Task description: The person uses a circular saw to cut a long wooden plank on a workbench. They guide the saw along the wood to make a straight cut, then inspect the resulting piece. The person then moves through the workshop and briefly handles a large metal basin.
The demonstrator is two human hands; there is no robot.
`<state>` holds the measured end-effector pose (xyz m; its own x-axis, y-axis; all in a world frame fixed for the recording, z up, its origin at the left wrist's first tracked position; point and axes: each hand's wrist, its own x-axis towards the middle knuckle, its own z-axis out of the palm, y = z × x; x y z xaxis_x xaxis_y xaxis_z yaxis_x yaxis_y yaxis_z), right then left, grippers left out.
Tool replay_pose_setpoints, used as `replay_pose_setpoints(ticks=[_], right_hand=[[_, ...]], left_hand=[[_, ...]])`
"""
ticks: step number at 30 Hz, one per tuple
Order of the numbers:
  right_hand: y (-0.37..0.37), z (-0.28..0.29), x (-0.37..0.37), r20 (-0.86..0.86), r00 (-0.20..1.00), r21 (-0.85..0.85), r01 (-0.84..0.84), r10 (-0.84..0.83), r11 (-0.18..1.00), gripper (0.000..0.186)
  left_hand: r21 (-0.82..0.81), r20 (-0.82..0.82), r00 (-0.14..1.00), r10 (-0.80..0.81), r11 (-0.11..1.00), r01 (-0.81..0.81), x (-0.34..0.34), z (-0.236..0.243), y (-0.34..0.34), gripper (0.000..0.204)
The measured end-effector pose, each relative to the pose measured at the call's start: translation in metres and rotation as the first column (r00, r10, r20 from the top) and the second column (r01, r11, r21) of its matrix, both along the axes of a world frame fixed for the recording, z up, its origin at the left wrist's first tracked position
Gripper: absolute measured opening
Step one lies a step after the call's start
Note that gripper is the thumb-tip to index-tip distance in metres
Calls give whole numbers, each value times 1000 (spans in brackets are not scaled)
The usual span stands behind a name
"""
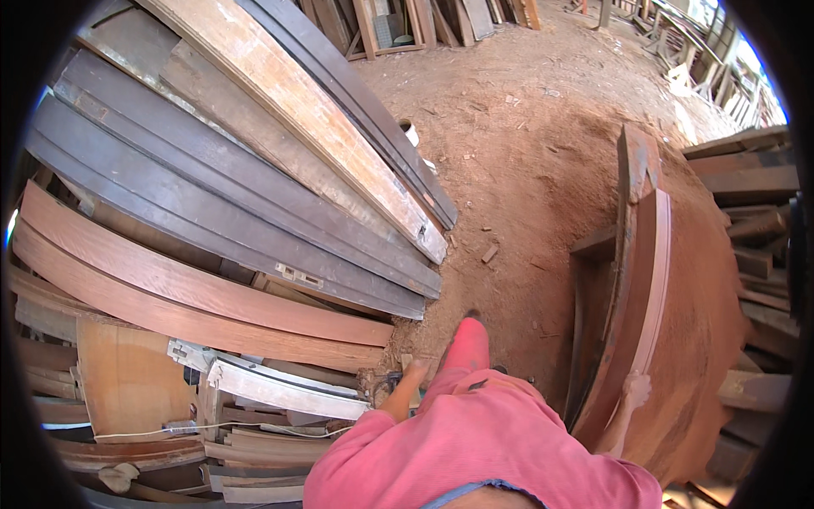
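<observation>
On the right, a long reddish-brown wooden board [651, 280] with a pale grooved edge stands on its side against an older, rough board [626, 220]. My right hand [636, 390] is at the near part of the reddish-brown board, its fingers closed over the pale edge. My left hand [414, 373] is low beside my left leg, close to the ends of the stacked boards. Its fingers are small and partly hidden, so whether it holds anything does not show.
Long dark planks [212, 195] and reddish boards [195, 297] are stacked on the left. A white-painted piece [288, 390] lies below them. Sawdust [526, 161] covers the floor and heaps up at the right. More timber [755, 229] is piled at the far right.
</observation>
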<state>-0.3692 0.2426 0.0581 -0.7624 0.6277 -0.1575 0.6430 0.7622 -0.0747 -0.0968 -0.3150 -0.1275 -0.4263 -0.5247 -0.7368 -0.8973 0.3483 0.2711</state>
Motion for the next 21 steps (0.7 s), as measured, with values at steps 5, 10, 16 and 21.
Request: replay_pose_setpoints(ticks=[5, 10, 16, 21], right_hand=[[-151, 15, -102, -261, 761, -67, -628, 594, 776, 35], [-287, -10, -216, -196, 555, -571, -735, 809, 366, 37], [-330, -53, -282, -73, 662, -644, -602, 746, 472, 48], [-286, 50, -406, -362, 828, 195, -382, 429, 903, 60]], left_hand=[[203, 134, 990, 42, 977, -69, -6, -24, -18, 46], [294, 24, 996, -85, 953, 74, -116, -15, -68, 45], [142, -335, 940, 60, 990, -13, -270, -8, -196, 40], [381, -578, 575, 579, 815, -437, -367, 148, -253, 44]])
